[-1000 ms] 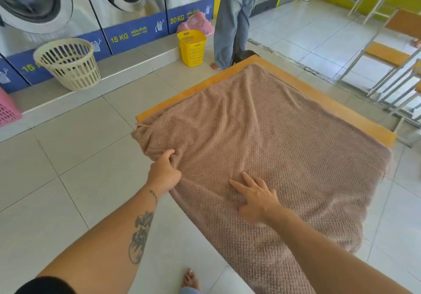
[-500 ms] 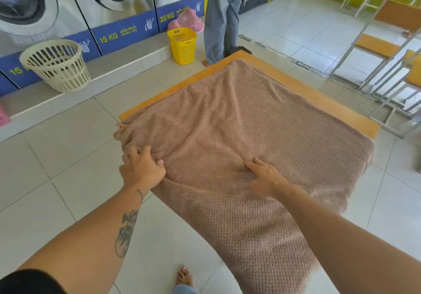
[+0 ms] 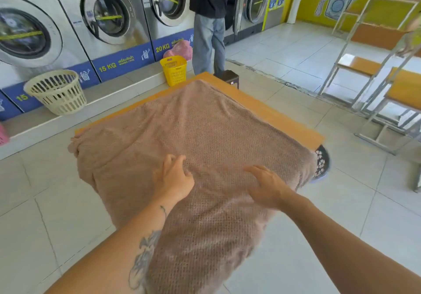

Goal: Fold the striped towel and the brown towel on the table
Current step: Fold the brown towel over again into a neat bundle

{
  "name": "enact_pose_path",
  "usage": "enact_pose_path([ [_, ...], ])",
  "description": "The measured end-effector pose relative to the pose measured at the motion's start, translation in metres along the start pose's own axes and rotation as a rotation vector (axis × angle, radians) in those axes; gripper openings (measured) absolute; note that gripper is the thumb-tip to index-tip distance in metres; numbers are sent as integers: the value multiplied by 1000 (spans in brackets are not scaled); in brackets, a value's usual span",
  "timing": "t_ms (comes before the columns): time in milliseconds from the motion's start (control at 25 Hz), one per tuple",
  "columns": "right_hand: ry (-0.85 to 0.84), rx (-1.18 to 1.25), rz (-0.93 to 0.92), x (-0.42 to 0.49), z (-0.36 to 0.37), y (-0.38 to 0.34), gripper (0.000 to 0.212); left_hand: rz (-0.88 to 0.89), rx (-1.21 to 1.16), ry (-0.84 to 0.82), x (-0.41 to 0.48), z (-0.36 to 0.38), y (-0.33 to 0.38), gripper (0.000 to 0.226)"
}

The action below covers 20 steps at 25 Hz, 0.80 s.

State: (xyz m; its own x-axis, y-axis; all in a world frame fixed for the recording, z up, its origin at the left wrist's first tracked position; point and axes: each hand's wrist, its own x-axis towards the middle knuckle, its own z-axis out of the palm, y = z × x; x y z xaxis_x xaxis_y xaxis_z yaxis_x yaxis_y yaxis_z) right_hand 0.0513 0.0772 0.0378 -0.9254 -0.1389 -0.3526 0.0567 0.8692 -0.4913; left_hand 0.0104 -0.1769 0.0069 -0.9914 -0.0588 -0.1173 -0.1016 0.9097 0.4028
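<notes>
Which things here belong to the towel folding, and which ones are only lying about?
For the job: brown towel, table, left hand and right hand, both on the towel. No striped towel is in view.

Lying about: cream basket, yellow basket, black basket, pink bag, stool, washers.

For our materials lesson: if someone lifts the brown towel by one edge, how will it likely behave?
Probably floppy: the brown towel drapes over the table edge and hangs in soft folds. Pushed, it would likely bunch rather than slide whole; its left corner is already crumpled. Its knobbly weave suggests little slipperiness.
</notes>
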Motion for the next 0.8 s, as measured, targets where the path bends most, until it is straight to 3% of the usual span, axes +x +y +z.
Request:
enact_pose_path([
  [160, -32, -12, 96, -43, -47, 92, 72, -90, 182, -303, -41, 64, 78, 62],
  [360, -8, 15, 87, -40, -97, 151, 67, -52, -70, -319, -8, 75, 143, 48],
  [520, -117, -15, 77, -2, -114, 174, 73, 22, -135, -303, 17, 96, 195, 40],
  [640, -123, 10, 127, 37, -128, 199, 76, 89, -104, -232, 41, 122, 231, 48],
  [800, -162, 90, 273, 73, -129, 237, 57, 61, 90, -330, 51, 155, 277, 73],
])
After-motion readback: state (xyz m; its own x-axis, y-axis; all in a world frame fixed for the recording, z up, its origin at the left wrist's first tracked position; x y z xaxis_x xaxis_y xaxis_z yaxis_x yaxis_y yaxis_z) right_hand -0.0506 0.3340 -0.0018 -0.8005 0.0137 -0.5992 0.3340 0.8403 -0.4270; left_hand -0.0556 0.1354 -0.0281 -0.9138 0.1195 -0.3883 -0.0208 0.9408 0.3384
